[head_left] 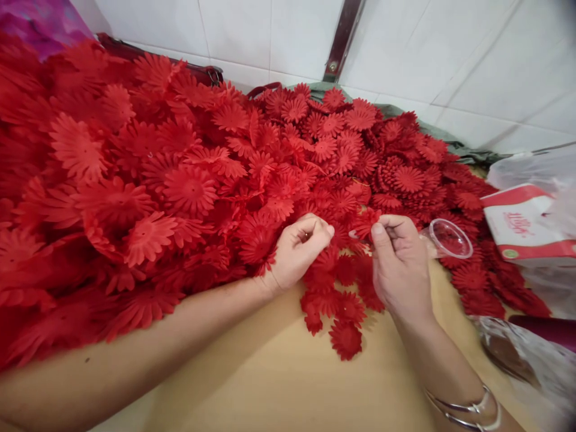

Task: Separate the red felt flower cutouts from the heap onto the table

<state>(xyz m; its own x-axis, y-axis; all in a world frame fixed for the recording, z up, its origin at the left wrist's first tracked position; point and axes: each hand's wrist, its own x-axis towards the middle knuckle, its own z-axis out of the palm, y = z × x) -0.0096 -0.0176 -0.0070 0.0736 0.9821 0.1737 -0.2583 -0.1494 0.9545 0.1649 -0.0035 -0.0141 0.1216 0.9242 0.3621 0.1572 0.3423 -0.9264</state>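
Observation:
A large heap of red fabric flower petals (pixel 180 180) covers the tan table (pixel 279 384) from the left to the far right. My left hand (pixel 299 249) rests at the heap's front edge, fingers curled with thumb and forefinger pinched together; what it pinches is too small to see. My right hand (pixel 398 261) is just to its right, and pinches a red petal piece (pixel 365 223) between thumb and fingers. A silver bangle (pixel 468 411) circles the right wrist. Several loose petals (pixel 344 312) lie on the table below both hands.
A clear plastic cup (pixel 447 239) lies on its side just right of my right hand. A white and red box (pixel 526 228) in a plastic bag sits at the right edge, with a clear bag (pixel 517 354) below it. White tiled wall (pixel 405 48) runs behind.

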